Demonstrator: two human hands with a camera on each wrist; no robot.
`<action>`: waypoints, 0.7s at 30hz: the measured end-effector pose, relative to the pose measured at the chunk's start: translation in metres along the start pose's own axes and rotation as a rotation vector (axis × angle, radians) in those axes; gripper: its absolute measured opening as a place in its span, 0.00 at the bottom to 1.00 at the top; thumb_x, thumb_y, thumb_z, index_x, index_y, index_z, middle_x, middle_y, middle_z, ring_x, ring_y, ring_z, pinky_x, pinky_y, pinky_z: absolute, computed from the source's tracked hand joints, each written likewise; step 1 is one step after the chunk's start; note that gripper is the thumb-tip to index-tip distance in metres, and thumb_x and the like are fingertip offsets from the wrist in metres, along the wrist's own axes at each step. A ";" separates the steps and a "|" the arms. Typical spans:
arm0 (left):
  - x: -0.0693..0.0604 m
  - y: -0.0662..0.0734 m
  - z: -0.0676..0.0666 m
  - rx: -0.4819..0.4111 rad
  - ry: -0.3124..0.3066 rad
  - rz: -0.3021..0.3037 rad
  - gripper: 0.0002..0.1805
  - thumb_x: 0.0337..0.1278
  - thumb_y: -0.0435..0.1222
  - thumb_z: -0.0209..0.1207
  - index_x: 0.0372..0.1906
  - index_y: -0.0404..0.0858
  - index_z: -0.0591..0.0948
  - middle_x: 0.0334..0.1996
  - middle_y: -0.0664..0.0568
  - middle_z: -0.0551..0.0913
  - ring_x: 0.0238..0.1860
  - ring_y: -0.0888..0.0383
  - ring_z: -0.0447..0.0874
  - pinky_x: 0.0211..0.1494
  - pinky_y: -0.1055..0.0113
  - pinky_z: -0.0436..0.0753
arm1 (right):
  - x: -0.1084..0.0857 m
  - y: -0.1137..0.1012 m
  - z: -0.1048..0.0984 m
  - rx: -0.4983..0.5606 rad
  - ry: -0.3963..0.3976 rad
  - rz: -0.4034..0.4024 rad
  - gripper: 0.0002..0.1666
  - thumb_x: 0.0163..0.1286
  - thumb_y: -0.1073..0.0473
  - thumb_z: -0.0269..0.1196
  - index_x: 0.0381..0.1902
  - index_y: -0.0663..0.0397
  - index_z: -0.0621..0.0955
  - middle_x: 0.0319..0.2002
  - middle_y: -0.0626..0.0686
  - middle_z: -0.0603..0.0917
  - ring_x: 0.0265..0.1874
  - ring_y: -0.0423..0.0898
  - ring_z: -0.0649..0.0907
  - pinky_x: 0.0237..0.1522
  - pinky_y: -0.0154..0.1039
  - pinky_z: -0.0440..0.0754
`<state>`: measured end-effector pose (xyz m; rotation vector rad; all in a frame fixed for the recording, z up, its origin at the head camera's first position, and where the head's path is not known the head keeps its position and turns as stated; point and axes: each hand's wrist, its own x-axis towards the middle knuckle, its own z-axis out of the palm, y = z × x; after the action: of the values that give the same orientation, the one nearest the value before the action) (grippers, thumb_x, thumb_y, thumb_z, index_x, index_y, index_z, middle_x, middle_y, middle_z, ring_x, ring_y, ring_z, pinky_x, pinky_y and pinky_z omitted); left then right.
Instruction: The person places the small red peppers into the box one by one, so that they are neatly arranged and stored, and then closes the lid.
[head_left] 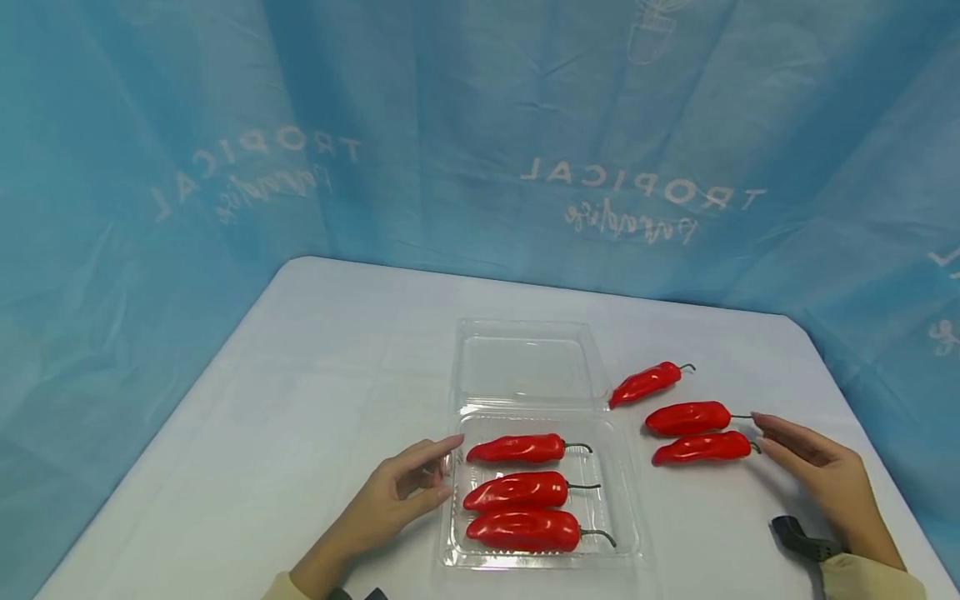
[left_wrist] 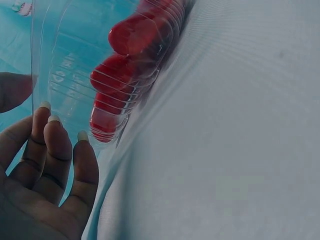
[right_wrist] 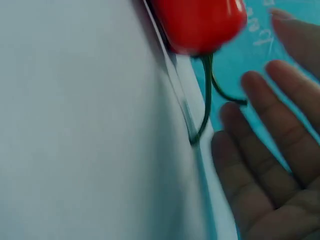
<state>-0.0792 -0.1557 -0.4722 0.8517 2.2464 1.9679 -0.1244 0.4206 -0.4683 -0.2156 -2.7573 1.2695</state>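
Three red peppers (head_left: 517, 492) lie in a row inside the base of a clear plastic container (head_left: 543, 561), stems to the right. At its left wall is my left hand (head_left: 393, 496), thumb and fingertips at the rim; the left wrist view shows the fingers (left_wrist: 59, 145) beside the clear wall. My right hand (head_left: 825, 475) is by the stems of two peppers on the table, the upper one (head_left: 688, 418) and the lower one (head_left: 703, 448). In the right wrist view its fingers (right_wrist: 270, 117) are spread near the green stems, holding nothing.
The container's clear lid (head_left: 525, 367) lies folded back behind the base. Another red pepper (head_left: 647, 383) rests on the table right beside the lid. A blue printed curtain (head_left: 480, 150) hangs behind the white table (head_left: 315, 400).
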 end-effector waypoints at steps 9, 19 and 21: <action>0.001 0.001 0.000 -0.015 -0.001 -0.009 0.29 0.66 0.29 0.63 0.71 0.34 0.74 0.40 0.47 0.78 0.39 0.55 0.77 0.49 0.64 0.84 | -0.001 -0.004 0.007 -0.065 -0.180 -0.016 0.43 0.67 0.39 0.69 0.72 0.56 0.73 0.66 0.60 0.78 0.49 0.16 0.72 0.43 0.22 0.79; 0.002 0.003 0.000 -0.013 0.000 -0.007 0.29 0.65 0.28 0.64 0.70 0.32 0.73 0.40 0.47 0.78 0.39 0.56 0.77 0.49 0.64 0.85 | -0.002 -0.015 0.013 -0.182 -0.262 -0.038 0.44 0.66 0.38 0.69 0.71 0.58 0.74 0.68 0.66 0.74 0.67 0.63 0.71 0.59 0.52 0.80; 0.002 0.002 0.000 -0.015 -0.003 -0.002 0.29 0.65 0.28 0.64 0.70 0.32 0.73 0.40 0.47 0.78 0.39 0.56 0.77 0.49 0.64 0.84 | -0.003 -0.017 0.014 -0.180 -0.270 -0.029 0.44 0.66 0.38 0.69 0.70 0.59 0.74 0.68 0.68 0.73 0.68 0.70 0.67 0.60 0.70 0.73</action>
<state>-0.0799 -0.1543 -0.4693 0.8502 2.2268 1.9796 -0.1250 0.3988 -0.4644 -0.0165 -3.0927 1.1176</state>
